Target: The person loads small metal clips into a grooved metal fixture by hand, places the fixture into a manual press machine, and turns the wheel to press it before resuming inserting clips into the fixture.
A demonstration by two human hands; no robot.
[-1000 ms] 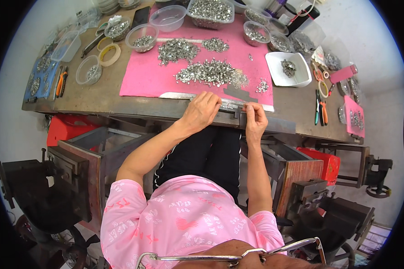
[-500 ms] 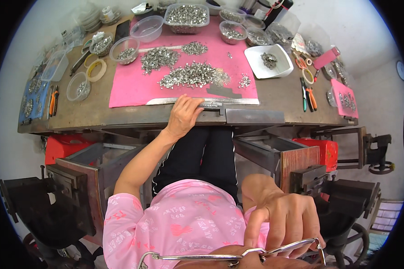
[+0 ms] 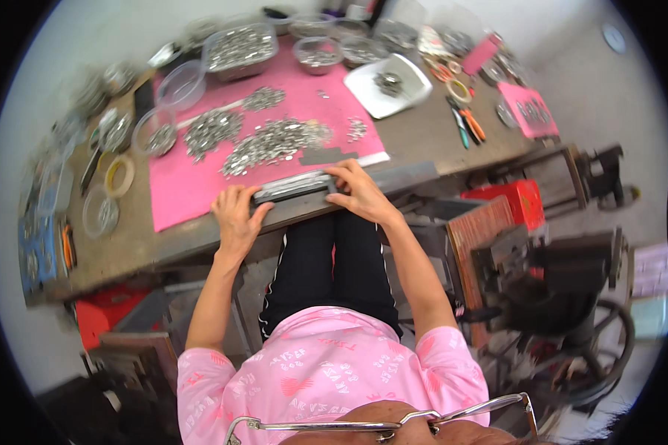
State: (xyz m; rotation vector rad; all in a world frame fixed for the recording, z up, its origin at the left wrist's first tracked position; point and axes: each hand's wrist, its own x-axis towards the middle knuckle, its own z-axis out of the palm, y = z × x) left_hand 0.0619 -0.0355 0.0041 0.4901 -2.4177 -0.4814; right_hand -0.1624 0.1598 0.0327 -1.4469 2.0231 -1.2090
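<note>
Gripping a dark bar-shaped metal fixture [image 3: 297, 195] at both ends, right at the near edge of the pink mat [image 3: 193, 199]: left hand [image 3: 235, 215] has thumb and fingers closed on its left end, right hand [image 3: 358, 191] pinches the right end, thumb on the near side, fingers on the far side. Silvery strip [image 3: 293, 183] runs along its top; blur hides whether it's one piece or a row. Fixture reads rigid, probably dense for its size, not fragile; smooth metal may slip a bit. Best hold: the end blocks, level, off the strip, since anything loose there could slide if tipped. Watch the loose silvery pieces [image 3: 271, 144] on the mat, just beyond the fixture; a bump would scatter them.
</note>
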